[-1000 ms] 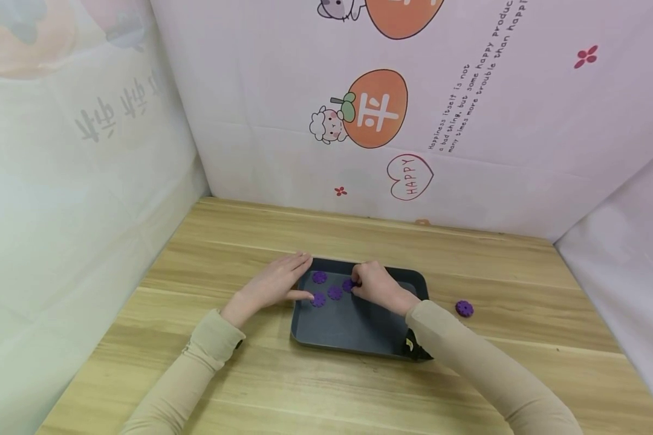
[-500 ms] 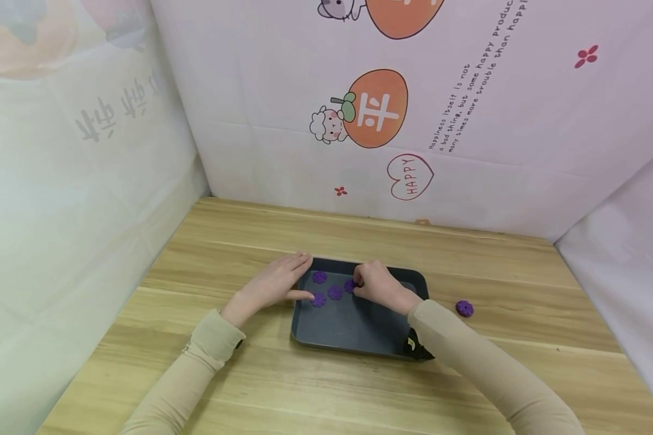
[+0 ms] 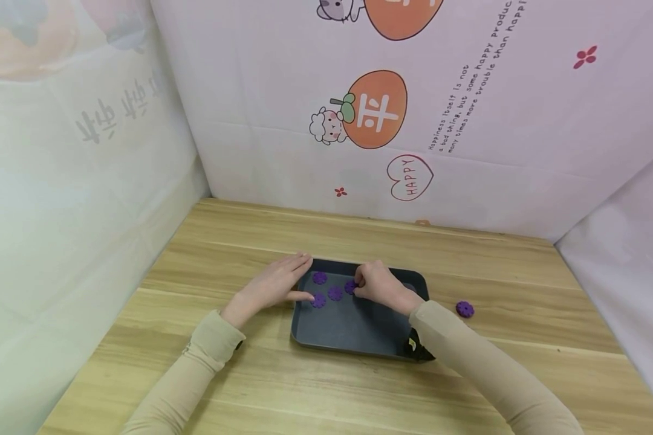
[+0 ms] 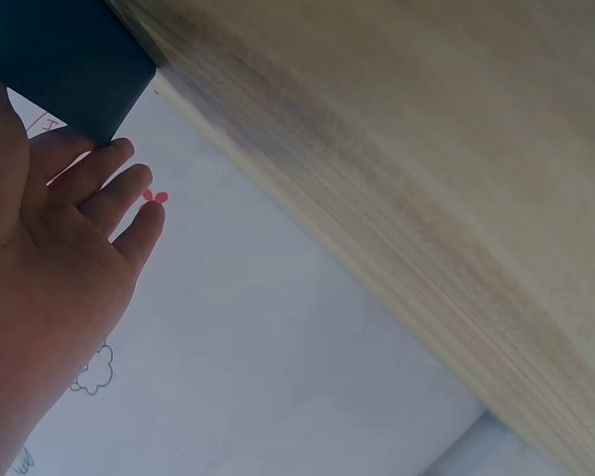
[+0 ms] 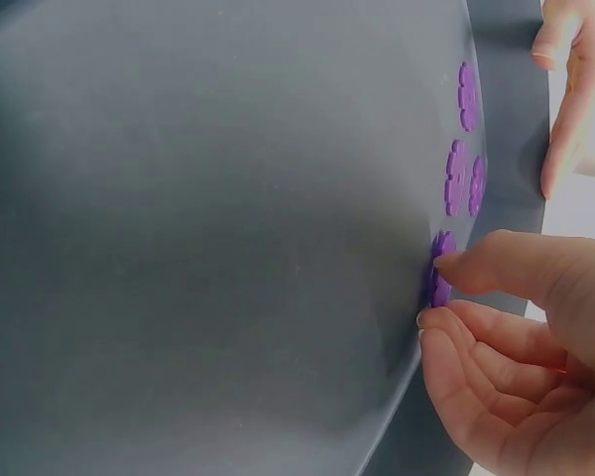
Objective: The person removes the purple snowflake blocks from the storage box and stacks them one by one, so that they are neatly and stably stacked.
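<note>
Slightly farther right than a second ago, the right hand (image 3: 380, 286) pinches a purple disc (image 3: 350, 287) inside the dark tray (image 3: 337, 329), while the left hand (image 3: 269, 285), fingers extended, stays at its rim.

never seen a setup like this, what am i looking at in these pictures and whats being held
There is no machine here: a person's two bare hands do the work. The wide picture comes from a camera worn on the head, looking forward and down; the other two come from a camera on each wrist. On the wooden table sits a dark tray with four purple discs inside; another disc lies on the table, to the tray's right. The left hand rests at the tray's left end. The right hand pinches the rightmost disc of the four.
</note>
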Demonstrator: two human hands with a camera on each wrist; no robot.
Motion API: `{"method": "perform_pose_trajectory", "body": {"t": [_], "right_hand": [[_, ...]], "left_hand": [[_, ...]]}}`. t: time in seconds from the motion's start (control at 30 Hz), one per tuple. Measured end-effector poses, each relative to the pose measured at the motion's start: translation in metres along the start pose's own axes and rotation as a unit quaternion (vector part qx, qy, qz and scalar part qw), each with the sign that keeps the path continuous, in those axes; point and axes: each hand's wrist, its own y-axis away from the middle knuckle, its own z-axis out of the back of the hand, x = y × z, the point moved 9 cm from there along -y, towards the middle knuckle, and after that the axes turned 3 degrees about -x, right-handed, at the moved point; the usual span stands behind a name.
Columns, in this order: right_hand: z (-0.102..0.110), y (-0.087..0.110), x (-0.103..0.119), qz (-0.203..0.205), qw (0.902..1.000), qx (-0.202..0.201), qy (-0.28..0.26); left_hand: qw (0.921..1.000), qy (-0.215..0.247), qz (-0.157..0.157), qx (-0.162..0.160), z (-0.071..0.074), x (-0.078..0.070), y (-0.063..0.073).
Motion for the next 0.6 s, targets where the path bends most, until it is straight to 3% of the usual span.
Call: {"method": "perform_pose_trajectory", "body": {"t": [0.6], "right_hand": [[0.011, 0.014, -0.015, -0.024, 0.9996, -0.008, -0.009]], "left_hand": [[1.0, 0.006, 0.001, 0.002, 0.001, -0.001, 0.001]]}}
